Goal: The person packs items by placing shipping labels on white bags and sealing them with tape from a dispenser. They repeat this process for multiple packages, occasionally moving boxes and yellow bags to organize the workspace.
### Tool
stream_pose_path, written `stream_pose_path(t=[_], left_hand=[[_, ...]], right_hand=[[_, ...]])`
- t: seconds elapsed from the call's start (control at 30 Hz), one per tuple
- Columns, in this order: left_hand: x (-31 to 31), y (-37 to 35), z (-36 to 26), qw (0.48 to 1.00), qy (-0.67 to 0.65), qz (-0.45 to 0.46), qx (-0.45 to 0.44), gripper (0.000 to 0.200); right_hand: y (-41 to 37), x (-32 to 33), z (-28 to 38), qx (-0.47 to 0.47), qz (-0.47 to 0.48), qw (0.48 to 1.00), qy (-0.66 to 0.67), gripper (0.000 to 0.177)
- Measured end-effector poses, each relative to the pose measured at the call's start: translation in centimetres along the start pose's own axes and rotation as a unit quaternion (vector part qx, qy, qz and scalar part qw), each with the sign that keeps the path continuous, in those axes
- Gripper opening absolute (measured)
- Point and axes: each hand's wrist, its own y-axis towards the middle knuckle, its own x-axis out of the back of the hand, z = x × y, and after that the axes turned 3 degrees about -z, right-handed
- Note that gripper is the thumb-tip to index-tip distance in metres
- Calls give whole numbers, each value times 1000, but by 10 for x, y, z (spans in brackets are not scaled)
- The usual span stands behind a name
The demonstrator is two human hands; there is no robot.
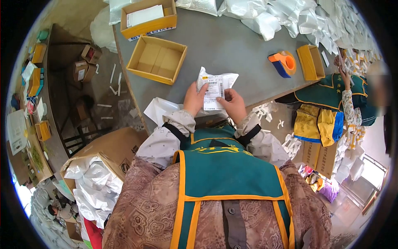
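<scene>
A small white plastic mailer (230, 79) with a printed shipping label (214, 90) is between my two hands, over the near edge of the grey table. My left hand (194, 99) grips its left side, thumb on the front and fingers mostly hidden. On the lower right, my right hand (233, 105) is closed on the mailer, its thumb pressed on the label's edge. Another piece of white plastic (157, 110) lies at the table edge beside my left wrist, partly hidden by my sleeve.
Two yellow cardboard boxes (157, 60) (149, 18) stand on the grey table (215, 37), the farther one holding papers. To the right are an orange-and-blue tape dispenser (282, 63) and a narrow box (311, 63). White parcels (265, 23) pile up behind. A co-worker (327, 93) is at the right.
</scene>
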Motion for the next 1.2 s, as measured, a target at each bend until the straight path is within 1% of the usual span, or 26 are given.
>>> stream_pose_path(t=[0.07, 0.17, 0.23, 0.27, 0.37, 0.47, 0.57, 0.67, 0.77, 0.87, 0.97, 1.07, 1.1, 1.13, 1.17, 1.2], left_hand=[[-1, -1, 0, 999, 40, -22, -23, 57], [7, -15, -31, 988, 84, -105, -77, 59], [19, -17, -47, 952, 195, -101, -214, 61], [23, -18, -50, 923, 248, -97, -278, 63], [33, -15, -50, 867, 308, 41, -389, 71], [44, -17, -54, 841, 359, 136, -382, 77], [49, -21, -54, 819, 382, 207, -375, 81], [44, -28, -46, 827, 374, 189, -375, 81], [50, -36, -70, 793, 430, 217, -374, 73], [39, -40, -64, 802, 391, 207, -401, 59], [26, -41, -44, 805, 363, 191, -429, 47], [21, -40, -38, 814, 332, 196, -434, 43], [21, -43, -41, 818, 336, 197, -423, 41], [21, -46, -46, 822, 340, 196, -413, 39], [20, -48, -50, 825, 345, 194, -403, 37], [17, -50, -50, 822, 359, 177, -405, 36]], right_hand=[[-8, -3, 7, 21, -17, 999, -47, 38], [-13, -5, 0, 88, -17, 993, -77, 57], [-20, -7, 29, 48, -17, 997, -65, 70], [-23, -5, 39, 27, -17, 998, -60, 77], [-17, 1, 24, 37, 10, 995, -96, 87], [-16, 5, 17, 25, 36, 999, -21, 81], [-12, 7, -3, 19, 37, 999, 19, 73], [-13, 9, 5, -26, 11, 999, 45, 65], [-12, 12, -4, -56, -18, 993, 101, 62], [-8, 14, -8, -92, -19, 984, 153, 63], [-10, 14, -9, -102, -40, 978, 180, 62], [-6, 25, -22, -56, -62, 993, 80, 46], [-5, 26, -15, 25, -76, 997, 18, 42], [-6, 28, 1, 108, -88, 989, -44, 39], [-3, 30, 18, 190, -99, 971, -105, 36], [2, 30, 36, 262, -87, 948, -160, 33]])
